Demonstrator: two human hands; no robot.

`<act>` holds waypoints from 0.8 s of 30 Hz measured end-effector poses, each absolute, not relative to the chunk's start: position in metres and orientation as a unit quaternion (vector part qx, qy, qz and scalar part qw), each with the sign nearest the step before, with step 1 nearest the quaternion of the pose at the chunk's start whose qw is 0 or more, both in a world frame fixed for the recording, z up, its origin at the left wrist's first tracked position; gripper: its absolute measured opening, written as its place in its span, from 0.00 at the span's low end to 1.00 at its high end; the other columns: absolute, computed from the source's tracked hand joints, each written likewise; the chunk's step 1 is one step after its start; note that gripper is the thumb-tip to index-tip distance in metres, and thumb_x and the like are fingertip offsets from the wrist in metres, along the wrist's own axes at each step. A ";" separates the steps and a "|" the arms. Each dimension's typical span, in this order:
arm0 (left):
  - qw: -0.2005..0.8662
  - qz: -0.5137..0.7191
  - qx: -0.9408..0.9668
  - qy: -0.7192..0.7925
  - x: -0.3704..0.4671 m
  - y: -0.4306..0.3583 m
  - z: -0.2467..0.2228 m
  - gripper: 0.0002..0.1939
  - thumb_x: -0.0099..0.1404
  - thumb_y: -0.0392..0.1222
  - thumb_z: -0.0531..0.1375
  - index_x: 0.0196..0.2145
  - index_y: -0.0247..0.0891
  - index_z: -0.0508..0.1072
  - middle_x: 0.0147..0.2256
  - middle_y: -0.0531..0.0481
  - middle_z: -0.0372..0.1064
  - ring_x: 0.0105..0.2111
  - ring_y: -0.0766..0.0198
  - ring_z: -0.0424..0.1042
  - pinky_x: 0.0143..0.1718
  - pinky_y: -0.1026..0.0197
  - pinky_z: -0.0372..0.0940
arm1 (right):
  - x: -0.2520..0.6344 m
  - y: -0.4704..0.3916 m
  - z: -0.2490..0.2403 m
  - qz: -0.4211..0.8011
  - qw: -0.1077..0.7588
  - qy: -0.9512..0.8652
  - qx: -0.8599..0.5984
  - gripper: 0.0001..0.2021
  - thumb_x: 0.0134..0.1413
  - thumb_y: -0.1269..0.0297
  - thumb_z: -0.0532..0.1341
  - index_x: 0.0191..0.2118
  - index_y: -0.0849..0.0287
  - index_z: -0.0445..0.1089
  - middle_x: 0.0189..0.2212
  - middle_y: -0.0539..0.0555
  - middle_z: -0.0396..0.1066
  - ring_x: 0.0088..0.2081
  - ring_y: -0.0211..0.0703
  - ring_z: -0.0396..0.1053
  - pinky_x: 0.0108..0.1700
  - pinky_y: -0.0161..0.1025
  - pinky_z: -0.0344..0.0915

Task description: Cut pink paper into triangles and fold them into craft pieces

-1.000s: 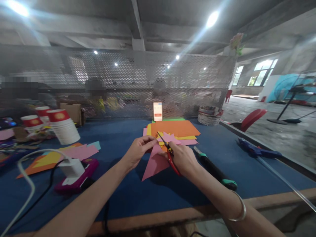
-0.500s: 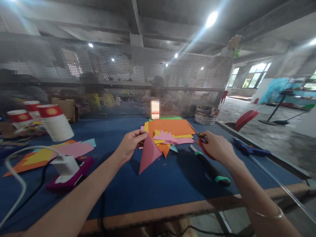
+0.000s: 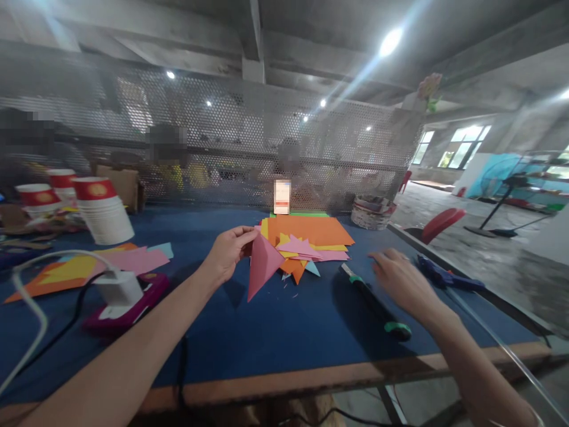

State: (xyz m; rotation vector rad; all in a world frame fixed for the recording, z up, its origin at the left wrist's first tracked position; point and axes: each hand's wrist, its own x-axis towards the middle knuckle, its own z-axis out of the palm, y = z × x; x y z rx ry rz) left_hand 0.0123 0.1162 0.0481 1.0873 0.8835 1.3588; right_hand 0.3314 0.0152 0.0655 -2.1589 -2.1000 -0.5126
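My left hand (image 3: 232, 252) pinches a folded pink paper (image 3: 263, 264) by its upper corner, and the paper hangs point-down over the table. Just right of it lie cut paper stars (image 3: 299, 252) in pink, yellow, orange and light blue, partly on a stack of coloured sheets (image 3: 311, 230) with orange on top. My right hand (image 3: 398, 276) is low over the right side of the table, fingers stretched out to the left. No scissors show in or around it; they may be hidden beneath. Close to its left lies a utility knife (image 3: 371, 299) with a black and green handle.
A blue glue gun (image 3: 448, 274) with a clear stick lies far right. To the left are a purple power strip (image 3: 155, 296) with a white plug (image 3: 119, 293), coloured paper pieces (image 3: 133, 261) and stacked paper cups (image 3: 104, 216). A basket (image 3: 373, 212) and phone (image 3: 281, 197) stand behind.
The scissors that my right hand held have gone from view, and that hand has moved right and down. My left hand has shifted slightly left with the pink paper.
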 end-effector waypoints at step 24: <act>0.562 0.589 0.447 0.371 0.009 0.118 0.048 0.17 0.42 0.44 0.70 0.28 0.34 0.72 0.24 0.53 0.70 0.22 0.69 0.68 0.27 0.65 0.62 | 0.216 0.056 0.065 0.084 0.093 -0.846 -0.518 0.11 0.62 0.60 0.58 0.44 0.61 0.70 0.44 0.54 0.71 0.44 0.42 0.70 0.47 0.47 0.68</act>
